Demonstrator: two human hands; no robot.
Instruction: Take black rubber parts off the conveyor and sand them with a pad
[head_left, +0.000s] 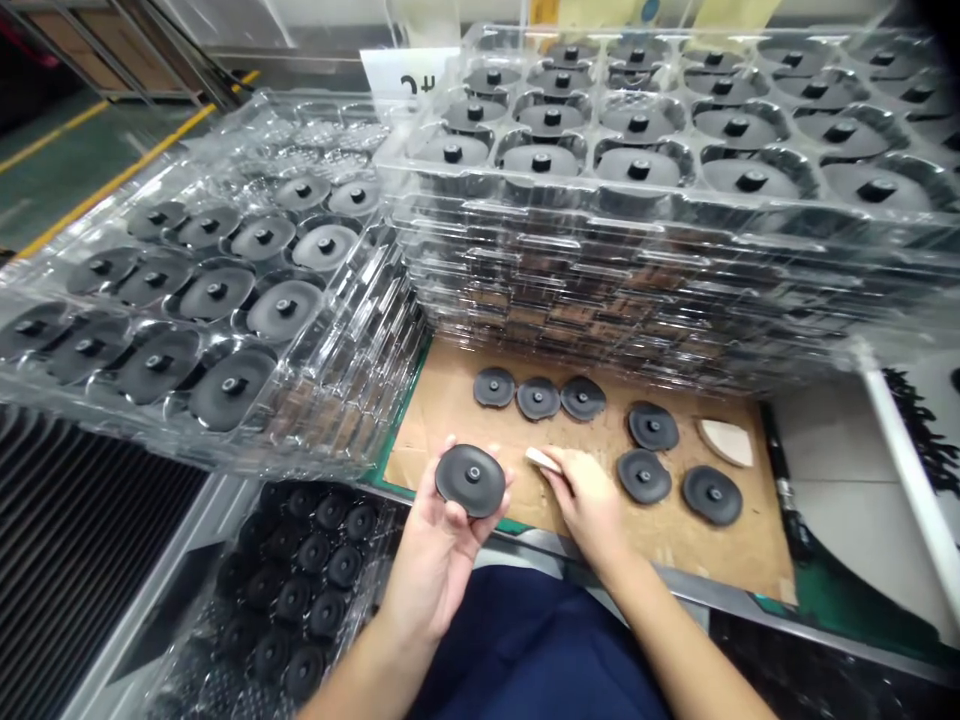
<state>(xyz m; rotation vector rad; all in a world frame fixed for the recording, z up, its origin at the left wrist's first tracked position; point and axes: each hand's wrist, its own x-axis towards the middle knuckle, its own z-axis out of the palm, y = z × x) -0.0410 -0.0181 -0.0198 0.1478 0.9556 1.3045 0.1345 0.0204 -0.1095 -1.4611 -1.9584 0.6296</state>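
My left hand (441,560) holds up a black rounded disc (459,492) with a small raised hub in its middle, hub side up. Its fingers and thumb grip the disc by the edge. To the right, my right hand (594,508) pinches a small flat white piece (540,459) between thumb and fingers, apart from the disc; most of that piece is hidden. Several similar loose discs (643,476) lie hub up on a brown cardboard sheet (442,400) beyond and right of my hands. A cream wedge-shaped pad (726,442) rests at the sheet's right.
A tall stack of clear plastic trays (570,260) with black discs on top stands behind the cardboard. Another tray stack (341,400) rises at left. Below it, a lower tray of discs (300,600) sits beside a black ribbed surface (82,560). A white bar (911,470) runs along the right.
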